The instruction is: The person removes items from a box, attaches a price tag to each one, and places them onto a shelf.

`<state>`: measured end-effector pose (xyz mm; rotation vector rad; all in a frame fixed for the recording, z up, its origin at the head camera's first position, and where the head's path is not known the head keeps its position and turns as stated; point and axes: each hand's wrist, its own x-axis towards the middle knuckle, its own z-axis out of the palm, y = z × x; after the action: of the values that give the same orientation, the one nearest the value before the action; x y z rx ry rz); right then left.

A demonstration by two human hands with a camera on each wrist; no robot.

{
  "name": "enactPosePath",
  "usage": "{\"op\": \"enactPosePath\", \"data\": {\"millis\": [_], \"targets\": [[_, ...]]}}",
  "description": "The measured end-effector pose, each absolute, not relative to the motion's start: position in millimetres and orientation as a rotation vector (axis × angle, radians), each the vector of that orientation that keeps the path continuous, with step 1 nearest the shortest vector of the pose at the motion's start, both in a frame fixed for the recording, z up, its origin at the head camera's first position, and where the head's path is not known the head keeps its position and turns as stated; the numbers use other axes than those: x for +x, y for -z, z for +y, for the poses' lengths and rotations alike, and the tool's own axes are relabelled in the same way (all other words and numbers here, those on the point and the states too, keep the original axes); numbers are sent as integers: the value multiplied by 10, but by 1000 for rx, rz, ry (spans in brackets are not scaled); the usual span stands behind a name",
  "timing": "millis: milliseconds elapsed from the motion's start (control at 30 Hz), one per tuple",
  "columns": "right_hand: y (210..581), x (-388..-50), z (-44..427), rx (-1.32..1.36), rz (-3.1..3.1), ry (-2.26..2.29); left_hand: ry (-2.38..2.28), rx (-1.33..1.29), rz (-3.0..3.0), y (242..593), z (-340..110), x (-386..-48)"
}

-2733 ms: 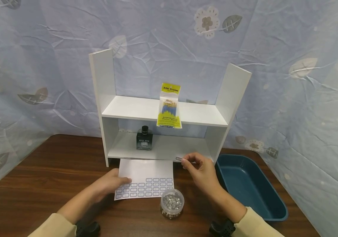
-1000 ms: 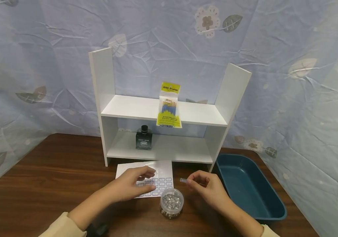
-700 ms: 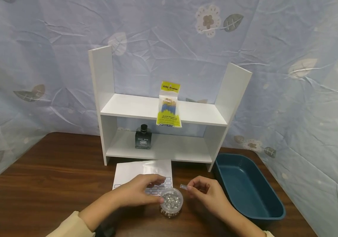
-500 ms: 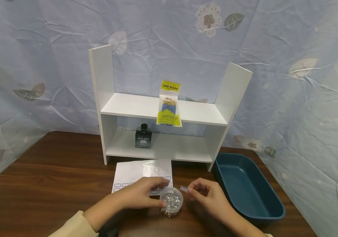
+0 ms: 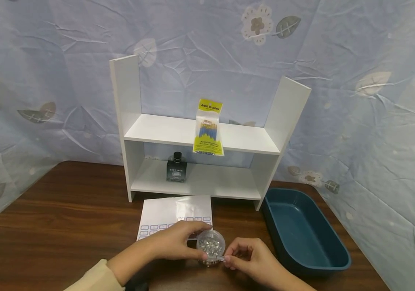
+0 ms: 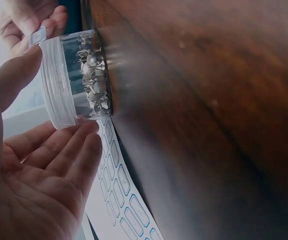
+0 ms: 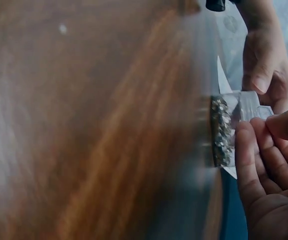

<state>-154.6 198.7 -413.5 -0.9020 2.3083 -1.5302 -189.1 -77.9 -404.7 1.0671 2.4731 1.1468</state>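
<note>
A clear round jar (image 5: 211, 241) with a clear lid stands on the table, holding small silver pieces that look like thumbtacks (image 6: 94, 80). My left hand (image 5: 174, 242) steadies it, thumb at the lid's near edge and fingers round the far side. Between thumb and fingertips my right hand (image 5: 254, 260) pinches a small blue-bordered label sticker (image 5: 220, 258), which lies at the lid's near right edge. In the left wrist view the sticker (image 6: 38, 36) sits close to my left thumb tip. Behind the jar lies the sheet of label stickers (image 5: 160, 212), partly covered by my left hand.
A white two-tier shelf (image 5: 200, 192) stands behind, bearing a dark perfume bottle (image 5: 176, 169) and a yellow packet of artist brushes (image 5: 208, 128). At the right is a blue tray (image 5: 310, 262). The wooden table (image 5: 65, 218) extends to the left.
My left hand has left the sticker sheet and come to the jar. My right hand has brought the sticker down and left from near the shelf to the lid.
</note>
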Motion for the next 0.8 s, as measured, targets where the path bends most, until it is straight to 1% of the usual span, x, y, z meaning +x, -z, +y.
{"op": "enactPosePath", "data": {"millis": [800], "targets": [[4240, -1476, 1835, -823, 2329, 1430, -1066, 1078, 2517, 4045, -738, -1861]]}}
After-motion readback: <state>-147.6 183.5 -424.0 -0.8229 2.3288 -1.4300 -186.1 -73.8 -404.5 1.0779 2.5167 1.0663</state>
